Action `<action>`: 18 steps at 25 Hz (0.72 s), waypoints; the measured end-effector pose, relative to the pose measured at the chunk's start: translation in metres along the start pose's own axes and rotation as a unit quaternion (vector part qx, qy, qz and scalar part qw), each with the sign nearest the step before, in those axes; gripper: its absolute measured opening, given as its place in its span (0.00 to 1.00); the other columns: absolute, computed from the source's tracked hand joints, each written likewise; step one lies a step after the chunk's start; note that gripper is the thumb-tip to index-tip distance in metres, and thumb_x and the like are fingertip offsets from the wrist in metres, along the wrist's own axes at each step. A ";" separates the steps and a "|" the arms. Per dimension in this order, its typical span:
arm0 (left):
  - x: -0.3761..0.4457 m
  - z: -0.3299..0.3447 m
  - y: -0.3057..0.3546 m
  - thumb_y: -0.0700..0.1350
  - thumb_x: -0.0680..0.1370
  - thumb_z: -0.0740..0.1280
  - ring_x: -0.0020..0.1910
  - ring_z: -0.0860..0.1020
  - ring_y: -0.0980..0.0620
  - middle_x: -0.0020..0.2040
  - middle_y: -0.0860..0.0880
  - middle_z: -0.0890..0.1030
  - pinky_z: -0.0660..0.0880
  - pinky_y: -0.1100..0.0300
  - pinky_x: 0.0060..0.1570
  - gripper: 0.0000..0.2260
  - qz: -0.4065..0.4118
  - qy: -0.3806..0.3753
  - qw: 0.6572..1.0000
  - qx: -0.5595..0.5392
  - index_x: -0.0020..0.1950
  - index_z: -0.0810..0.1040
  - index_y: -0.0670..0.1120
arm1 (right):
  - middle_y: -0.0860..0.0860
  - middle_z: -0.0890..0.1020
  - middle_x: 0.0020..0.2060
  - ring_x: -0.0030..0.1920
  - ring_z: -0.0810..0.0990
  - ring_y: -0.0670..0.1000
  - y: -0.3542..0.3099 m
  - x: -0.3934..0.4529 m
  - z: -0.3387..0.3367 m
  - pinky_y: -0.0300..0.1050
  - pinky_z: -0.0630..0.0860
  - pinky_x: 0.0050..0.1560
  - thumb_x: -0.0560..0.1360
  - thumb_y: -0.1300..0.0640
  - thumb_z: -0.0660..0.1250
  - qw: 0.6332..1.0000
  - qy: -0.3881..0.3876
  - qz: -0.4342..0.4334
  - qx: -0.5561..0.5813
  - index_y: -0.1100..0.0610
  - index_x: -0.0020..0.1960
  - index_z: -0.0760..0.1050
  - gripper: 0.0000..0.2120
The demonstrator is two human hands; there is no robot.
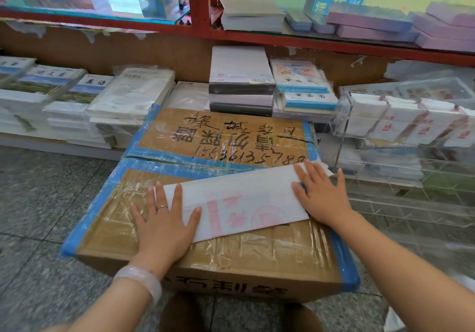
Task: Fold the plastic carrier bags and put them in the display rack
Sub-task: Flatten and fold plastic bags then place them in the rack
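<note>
Nearest the camera, two bare forearms are extended over a taped cardboard box (pixel 205 252) that stands on a speckled tile floor (pixel 38 190). A pale bangle (pixel 140 280) is worn on the left wrist.

The left hand (pixel 164 225) is laid flat, fingers straight and spread, on the near left end of a folded carrier bag (pixel 239 200); a ring is worn on one finger. The right hand (pixel 321 198) is likewise laid flat with fingers straight and spread, pressed on the far right end of the same bag. Nothing is gripped by either hand.

The carrier bag, white with red print, is folded into a long strip and lies slantwise across the box top, running from near left to far right. Handwritten characters and digits are marked on the far half of the box.

To the right, a clear acrylic display rack (pixel 401 151) is set, its far upper compartments filled with folded white bags (pixel 401 120) bearing red print.

Beyond the box, stacks of wrapped exercise books (pixel 128 95) and paper reams (pixel 240 79) are stored on a low shelf under a red-framed shelving unit (pixel 203 5).
</note>
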State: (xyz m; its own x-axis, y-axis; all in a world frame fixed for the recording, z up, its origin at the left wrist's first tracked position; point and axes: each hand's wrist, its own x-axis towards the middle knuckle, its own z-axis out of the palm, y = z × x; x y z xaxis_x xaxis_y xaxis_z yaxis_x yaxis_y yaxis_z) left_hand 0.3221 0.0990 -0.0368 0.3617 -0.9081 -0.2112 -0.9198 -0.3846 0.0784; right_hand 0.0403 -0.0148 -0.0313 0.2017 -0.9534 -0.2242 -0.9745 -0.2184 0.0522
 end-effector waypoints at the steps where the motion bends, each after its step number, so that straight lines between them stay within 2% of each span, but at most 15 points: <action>1: 0.000 -0.002 -0.003 0.63 0.79 0.41 0.75 0.35 0.47 0.76 0.45 0.35 0.33 0.41 0.69 0.30 -0.001 -0.002 1.000 -0.006 0.76 0.37 0.52 | 0.48 0.42 0.77 0.76 0.40 0.48 0.005 -0.001 -0.003 0.62 0.34 0.71 0.81 0.41 0.39 1.000 -0.001 0.008 -0.007 0.46 0.77 0.40 0.26; 4: -0.001 -0.004 -0.014 0.61 0.80 0.41 0.75 0.36 0.49 0.77 0.47 0.36 0.34 0.43 0.71 0.29 0.030 -0.010 0.999 -0.008 0.77 0.37 0.49 | 0.48 0.45 0.77 0.77 0.46 0.49 0.010 -0.010 -0.010 0.64 0.36 0.71 0.81 0.41 0.39 0.999 -0.018 0.019 -0.041 0.47 0.77 0.41 0.27; 7: -0.010 -0.002 -0.021 0.60 0.79 0.38 0.75 0.35 0.51 0.76 0.48 0.35 0.31 0.46 0.70 0.29 0.094 -0.006 0.996 0.008 0.76 0.36 0.49 | 0.49 0.49 0.77 0.76 0.52 0.52 0.018 -0.025 -0.026 0.66 0.38 0.70 0.81 0.40 0.42 0.994 -0.080 0.025 -0.069 0.48 0.78 0.43 0.28; 9: -0.017 -0.001 -0.022 0.58 0.81 0.40 0.74 0.34 0.52 0.76 0.49 0.34 0.31 0.46 0.70 0.28 0.119 -0.023 0.993 0.008 0.76 0.35 0.49 | 0.50 0.52 0.77 0.76 0.54 0.52 0.026 -0.036 -0.042 0.64 0.42 0.72 0.81 0.42 0.45 0.992 -0.096 0.022 -0.073 0.47 0.77 0.46 0.27; 10: -0.018 -0.003 -0.021 0.57 0.81 0.41 0.74 0.33 0.52 0.76 0.49 0.33 0.31 0.45 0.69 0.27 0.120 -0.025 0.992 0.000 0.76 0.35 0.49 | 0.50 0.53 0.77 0.75 0.54 0.52 0.029 -0.043 -0.049 0.62 0.46 0.73 0.81 0.42 0.48 0.994 -0.080 0.003 -0.077 0.47 0.77 0.47 0.27; 12: -0.018 -0.006 -0.023 0.56 0.82 0.41 0.74 0.33 0.52 0.76 0.49 0.33 0.30 0.45 0.69 0.25 0.133 0.001 0.991 0.000 0.76 0.37 0.51 | 0.49 0.54 0.76 0.75 0.56 0.51 0.031 -0.060 -0.055 0.52 0.53 0.74 0.79 0.43 0.56 0.992 -0.034 -0.102 -0.062 0.46 0.77 0.50 0.29; 13: -0.016 -0.007 -0.027 0.55 0.81 0.42 0.75 0.35 0.51 0.76 0.48 0.37 0.32 0.44 0.69 0.24 0.170 0.051 0.984 0.003 0.76 0.43 0.51 | 0.47 0.55 0.76 0.74 0.57 0.49 0.029 -0.069 -0.055 0.47 0.55 0.73 0.78 0.43 0.59 0.984 -0.032 -0.171 -0.030 0.45 0.76 0.51 0.30; 14: -0.016 -0.009 -0.031 0.55 0.80 0.44 0.76 0.42 0.50 0.77 0.46 0.47 0.38 0.43 0.70 0.24 0.220 0.102 0.970 0.010 0.76 0.55 0.51 | 0.45 0.57 0.75 0.73 0.58 0.47 0.024 -0.078 -0.054 0.43 0.56 0.72 0.77 0.42 0.62 0.973 -0.045 -0.228 0.003 0.43 0.76 0.53 0.31; 15: -0.015 -0.010 -0.036 0.55 0.78 0.48 0.74 0.53 0.47 0.75 0.44 0.61 0.49 0.42 0.69 0.24 0.272 0.127 0.954 -0.001 0.70 0.70 0.50 | 0.44 0.58 0.74 0.73 0.58 0.45 0.018 -0.085 -0.051 0.40 0.56 0.71 0.75 0.41 0.63 0.962 -0.062 -0.265 0.023 0.43 0.75 0.54 0.32; 16: -0.014 -0.010 -0.042 0.56 0.76 0.50 0.70 0.63 0.45 0.68 0.44 0.72 0.59 0.42 0.65 0.24 0.309 0.136 0.941 -0.022 0.60 0.79 0.49 | 0.44 0.59 0.74 0.72 0.58 0.45 0.014 -0.089 -0.047 0.39 0.56 0.70 0.75 0.40 0.64 0.956 -0.071 -0.285 0.028 0.43 0.75 0.55 0.33; 17: -0.014 -0.013 -0.047 0.61 0.75 0.50 0.66 0.69 0.44 0.64 0.47 0.76 0.65 0.45 0.62 0.26 0.325 0.110 0.937 -0.056 0.57 0.81 0.50 | 0.43 0.60 0.73 0.71 0.59 0.44 0.010 -0.093 -0.043 0.39 0.57 0.69 0.74 0.40 0.64 0.953 -0.066 -0.295 0.025 0.44 0.74 0.57 0.32; 18: -0.016 -0.015 -0.050 0.69 0.72 0.48 0.65 0.70 0.47 0.63 0.52 0.74 0.65 0.49 0.61 0.32 0.320 0.067 0.942 -0.082 0.58 0.79 0.51 | 0.43 0.61 0.72 0.71 0.60 0.45 0.008 -0.095 -0.038 0.40 0.59 0.69 0.75 0.41 0.64 0.952 -0.059 -0.300 0.018 0.45 0.73 0.60 0.30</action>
State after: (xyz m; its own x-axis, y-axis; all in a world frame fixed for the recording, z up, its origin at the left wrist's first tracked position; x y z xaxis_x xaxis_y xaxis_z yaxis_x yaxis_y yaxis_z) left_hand 0.3644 0.1301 -0.0228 -0.2317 -0.9713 0.0544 -0.9240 0.2372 0.2998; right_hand 0.0168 0.0660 0.0278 0.7124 -0.6290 -0.3112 -0.6906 -0.7072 -0.1517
